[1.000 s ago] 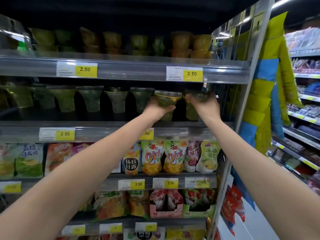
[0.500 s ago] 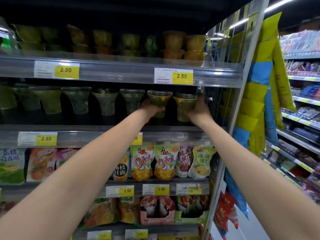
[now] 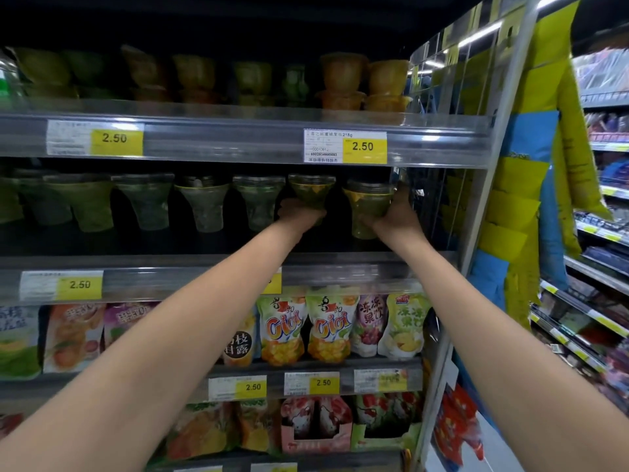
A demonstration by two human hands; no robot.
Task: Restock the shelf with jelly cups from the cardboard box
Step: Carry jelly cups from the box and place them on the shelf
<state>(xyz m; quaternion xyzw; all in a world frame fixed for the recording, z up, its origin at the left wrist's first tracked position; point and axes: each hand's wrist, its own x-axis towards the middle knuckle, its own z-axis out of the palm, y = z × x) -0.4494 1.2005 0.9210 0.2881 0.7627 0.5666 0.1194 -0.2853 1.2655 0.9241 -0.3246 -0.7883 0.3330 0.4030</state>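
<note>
The left hand (image 3: 299, 218) grips a jelly cup (image 3: 311, 194) from below, with the fingers curled round its narrow base. The right hand (image 3: 398, 223) grips a second jelly cup (image 3: 369, 207) at its side. Compared with one second ago, both cups are now deeper inside the middle shelf (image 3: 170, 267), at the right end of the row of cups (image 3: 204, 202). Whether they already stand on the shelf floor, I cannot tell
</note>
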